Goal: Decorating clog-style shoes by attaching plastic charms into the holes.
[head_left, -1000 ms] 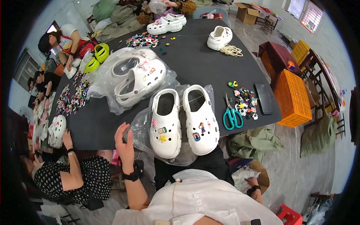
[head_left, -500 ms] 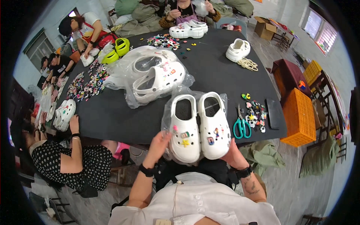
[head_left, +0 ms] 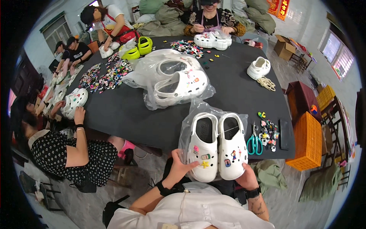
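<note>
A pair of white clogs [head_left: 205, 162] with colourful charms in their holes lies side by side at the table's near edge, toes toward me. Clear plastic wrap [head_left: 185, 131] is under and around them. My left hand [head_left: 180, 168] grips the left clog's outer side, thumb over its upper and fingers underneath, mostly hidden. My right hand [head_left: 249, 177] is closed round the right clog's toe, its fingers partly hidden below. Just right of the pair lie teal-handled scissors [head_left: 254, 144], a small pile of charms [head_left: 268, 131] and a dark flat case [head_left: 284, 134].
Beyond the pair, more white clogs [head_left: 183, 87] rest in plastic on the black table [head_left: 126, 118]. Lime clogs [head_left: 145, 45], heaps of charms [head_left: 114, 72] and a white clog [head_left: 259, 68] with cord [head_left: 266, 84] lie farther off. Co-workers handle clogs left and opposite. An orange basket [head_left: 306, 141] stands right.
The view has shifted, so the scene sits farther right and lower. My left thumb has come over the left clog's upper. My right hand has closed farther round the right toe.
</note>
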`<action>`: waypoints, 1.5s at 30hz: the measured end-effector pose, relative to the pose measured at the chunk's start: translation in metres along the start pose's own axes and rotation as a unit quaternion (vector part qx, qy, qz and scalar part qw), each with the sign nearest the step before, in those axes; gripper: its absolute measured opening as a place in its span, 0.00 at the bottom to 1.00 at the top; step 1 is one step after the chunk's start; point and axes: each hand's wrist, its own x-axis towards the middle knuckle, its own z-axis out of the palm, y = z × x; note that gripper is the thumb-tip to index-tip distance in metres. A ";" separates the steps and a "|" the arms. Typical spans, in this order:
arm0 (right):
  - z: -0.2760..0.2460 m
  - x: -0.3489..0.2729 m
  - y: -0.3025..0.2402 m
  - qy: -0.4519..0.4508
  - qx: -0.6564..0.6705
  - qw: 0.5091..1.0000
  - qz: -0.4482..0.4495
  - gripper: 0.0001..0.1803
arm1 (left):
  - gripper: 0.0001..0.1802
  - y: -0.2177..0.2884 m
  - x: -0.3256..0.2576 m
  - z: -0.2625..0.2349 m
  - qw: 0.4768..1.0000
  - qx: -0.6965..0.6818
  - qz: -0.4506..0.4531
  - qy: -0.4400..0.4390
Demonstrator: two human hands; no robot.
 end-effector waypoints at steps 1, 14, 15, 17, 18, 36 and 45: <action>0.000 0.000 0.000 0.005 0.002 1.000 0.004 0.36 | 0.42 -0.014 0.001 -0.003 0.996 -0.076 -0.051 -0.018; 0.053 0.011 -0.026 -0.077 -0.325 0.938 0.092 0.42 | 0.65 0.012 -0.046 -0.068 0.999 -0.004 0.030 -0.034; 0.073 0.020 -0.030 -0.092 -0.339 0.932 0.093 0.42 | 0.65 0.015 -0.045 -0.079 0.997 -0.013 0.072 -0.006; 0.106 0.053 -0.031 -0.141 -0.365 0.915 0.096 0.43 | 0.64 0.022 -0.040 -0.102 0.986 -0.109 0.117 0.034; 0.125 0.073 -0.033 -0.168 -0.395 0.897 0.108 0.44 | 0.64 0.029 -0.037 -0.121 0.988 -0.032 0.134 0.073; 0.150 0.156 0.010 -0.296 -0.528 0.795 0.036 0.28 | 0.43 0.083 0.096 -0.433 0.980 0.139 -0.039 0.135; 0.030 0.115 -0.023 -0.019 -0.410 0.902 -0.134 0.11 | 0.16 0.138 0.188 -0.285 0.886 0.399 0.215 0.100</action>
